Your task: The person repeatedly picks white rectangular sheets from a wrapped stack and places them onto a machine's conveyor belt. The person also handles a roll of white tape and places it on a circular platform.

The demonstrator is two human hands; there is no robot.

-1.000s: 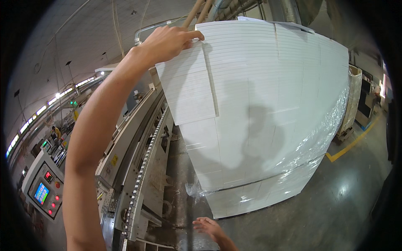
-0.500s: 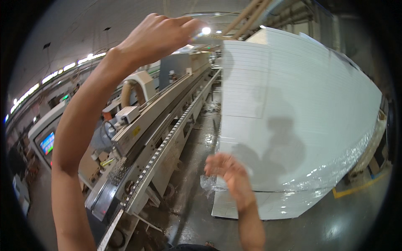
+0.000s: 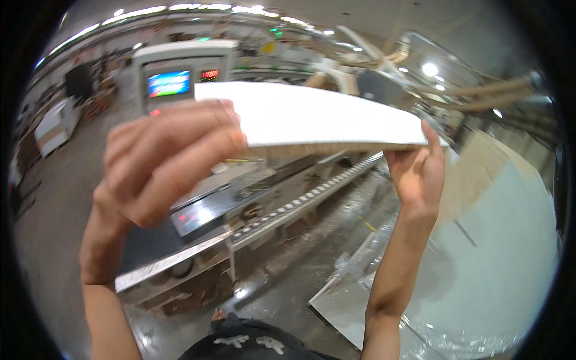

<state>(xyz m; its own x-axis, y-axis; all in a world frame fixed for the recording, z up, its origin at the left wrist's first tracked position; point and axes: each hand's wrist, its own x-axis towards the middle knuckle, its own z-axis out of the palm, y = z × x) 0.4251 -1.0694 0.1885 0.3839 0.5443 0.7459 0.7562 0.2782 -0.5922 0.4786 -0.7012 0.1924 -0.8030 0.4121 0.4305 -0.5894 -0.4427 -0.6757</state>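
Note:
A long white board [image 3: 324, 117] with a raw brown edge is held up in front of me, roughly level. My left hand [image 3: 171, 156] grips its left end, fingers on the white face, slightly blurred by motion. At the other end my right hand [image 3: 417, 171] has its palm under the brown edge and a finger up against the end. Below and beyond the board runs a long machine with a row of pale conveyor pads [image 3: 318, 191]. The board hides part of that machine.
A control cabinet [image 3: 185, 51] with a lit screen [image 3: 168, 84] stands behind the board's left end. To my right is a tall stack of white boards [image 3: 498, 258] with clear plastic wrap [image 3: 444, 342] low around it. Wet-looking grey floor [image 3: 273, 288] lies between machine and stack.
My view has swung left from the stack to the machine. The white board is now raised between both hands; earlier the left hand reached to the stack's top and the right hung before it.

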